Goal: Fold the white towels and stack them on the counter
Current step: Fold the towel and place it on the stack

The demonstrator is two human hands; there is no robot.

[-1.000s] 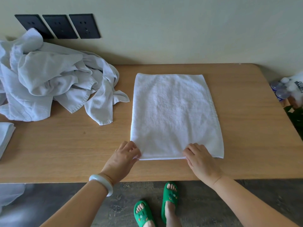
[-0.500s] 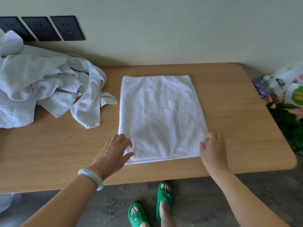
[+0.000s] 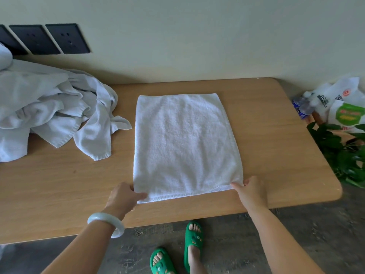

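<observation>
Obs. Flat white terry towel (image 3: 185, 143) lies about midway along the pale wood-grain surface (image 3: 276, 139) as a tall rectangle, long axis running away from me. The thick near edge suggests it is doubled, but I cannot be sure. My left grip (image 3: 123, 195) pinches the near-left corner, thumb on top of the hem. My right grip (image 3: 251, 189) pinches the near-right corner the same way. Both grips are narrow and hold only cloth.

Step in hand, as I judge it: carry the near edge up and over to meet the far edge, halving the length.

Method notes.
- Lift both corners together and level, so the hem does not sag in the middle.
- The near-right corner is slightly puckered; draw it taut sideways first.
- Lay near corners onto far corners, edges flush, then press flat from the crease outward.

Materials. Looped pile, soft and matte, probably thick enough to give a rounded crease. The woven band along the near hem looks firmer and should give the better pinch. I expect the cloth to drag on the wood rather than slide.

Crumpled heap of greyish-white towels (image 3: 49, 111) sits at far left. One tail lies just beside the flat towel, not touching. No finished stack in view.
</observation>
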